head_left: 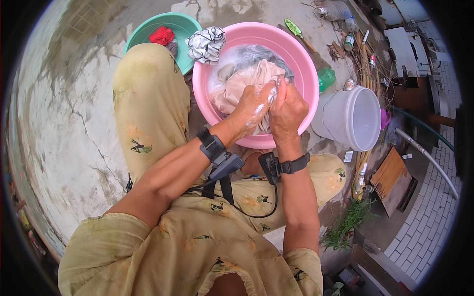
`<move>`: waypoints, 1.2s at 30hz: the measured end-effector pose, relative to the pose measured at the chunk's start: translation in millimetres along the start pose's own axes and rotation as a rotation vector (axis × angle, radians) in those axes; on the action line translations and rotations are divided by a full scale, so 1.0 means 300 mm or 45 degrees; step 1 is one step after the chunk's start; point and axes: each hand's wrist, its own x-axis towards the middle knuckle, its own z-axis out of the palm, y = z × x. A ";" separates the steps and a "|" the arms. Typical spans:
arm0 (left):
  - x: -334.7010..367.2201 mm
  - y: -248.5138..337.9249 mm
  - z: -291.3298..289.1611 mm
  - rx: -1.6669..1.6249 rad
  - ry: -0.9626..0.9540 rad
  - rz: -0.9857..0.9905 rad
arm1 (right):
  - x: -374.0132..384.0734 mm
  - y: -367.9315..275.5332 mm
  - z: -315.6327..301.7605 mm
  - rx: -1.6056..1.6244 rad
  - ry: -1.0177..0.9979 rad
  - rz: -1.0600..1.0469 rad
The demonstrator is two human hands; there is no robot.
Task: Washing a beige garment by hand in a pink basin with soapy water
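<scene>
A pink basin [306, 59] in front of me holds sudsy water and wet laundry. Over it, my left hand [253, 106] and my right hand [289, 109] are closed and pressed together on a pale pink garment [242, 85]. Lather coats the back and thumb side of my left hand. The fingers of both hands are partly hidden in the cloth. Behind the garment, a grey cloth [264, 55] lies in the foam. A bunched white cloth with black lines [206, 45] hangs on the basin's left rim. Each wrist wears a strapped black device.
A green basin [136, 35] with a red cloth [162, 35] stands at the far left. To the right are a translucent white bucket [340, 118], a green bottle [326, 79] and a brush [294, 28]. Sticks [363, 64] and bottles lie beyond them. My knees flank the pink basin.
</scene>
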 end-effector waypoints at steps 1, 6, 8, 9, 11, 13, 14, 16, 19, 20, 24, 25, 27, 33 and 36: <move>0.003 0.007 -0.004 0.000 -0.006 0.005 | 0.030 0.035 0.006 -0.110 -0.017 0.037; 0.014 0.036 -0.004 -0.229 -0.054 -0.171 | -0.021 -0.112 -0.023 0.125 0.010 -0.135; 0.014 0.000 -0.018 -0.179 -0.125 -0.061 | 0.003 -0.014 0.004 0.052 -0.022 -0.045; 0.009 0.007 -0.010 -0.178 -0.137 -0.065 | 0.019 0.049 0.010 -0.036 -0.036 0.035; 0.008 0.032 0.001 -0.003 -0.116 0.090 | 0.027 0.088 0.009 -0.032 -0.081 0.097; 0.035 0.021 -0.019 -0.078 -0.126 0.161 | 0.023 0.073 0.008 0.564 -0.061 0.683; 0.063 0.008 -0.036 -0.225 -0.131 0.137 | 0.014 0.103 0.014 0.773 0.003 0.736; 0.069 0.003 -0.047 -0.399 -0.131 0.046 | 0.043 0.038 -0.025 0.995 0.021 0.880; 0.073 0.008 -0.057 -0.378 -0.128 0.046 | 0.038 0.049 -0.036 1.226 0.048 0.968; 0.072 0.013 -0.057 -0.341 -0.104 0.053 | 0.037 0.067 -0.047 1.167 -0.001 0.938; 0.050 0.069 -0.040 -0.425 -0.160 0.116 | 0.060 0.084 -0.076 1.199 -0.229 0.803; 0.051 0.071 -0.042 -0.445 -0.165 0.114 | 0.066 0.070 -0.077 1.203 -0.231 0.804; 0.056 0.067 -0.045 -0.465 -0.173 0.108 | 0.070 0.044 -0.079 1.197 -0.307 0.842; 0.047 0.069 -0.033 -0.029 -0.050 0.191 | 0.031 0.073 -0.064 1.234 -0.477 0.912; 0.050 0.075 -0.037 -0.073 0.004 0.176 | 0.023 0.088 -0.059 1.352 -0.444 0.866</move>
